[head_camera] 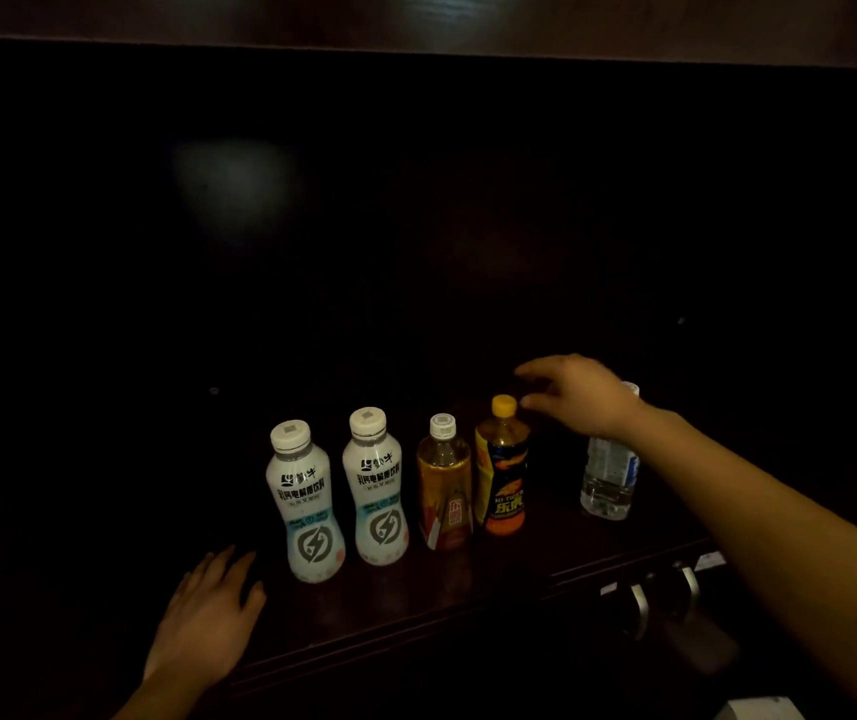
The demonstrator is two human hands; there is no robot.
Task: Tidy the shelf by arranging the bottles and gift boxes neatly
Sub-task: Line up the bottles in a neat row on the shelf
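Dim dark-wood shelf (468,589) bears the yellow-capped bottle (502,470) upright, and right of it the clear water bottle (608,485) stands apart, behind the nearer right hand (582,397), whose fingers (535,368) hover loosely spread, holding nothing.

The right hand (579,394) covers the neck of the water bottle (608,480). The back of the shelf (468,589) is lost in darkness; metal objects (668,597) at lower right are too dim to identify.

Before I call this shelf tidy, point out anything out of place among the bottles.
All five bottles stand upright; nothing spilled. The water bottle is the odd one: it stands apart on the right, with a gap from the yellow-capped bottle, while the other four form a close row.
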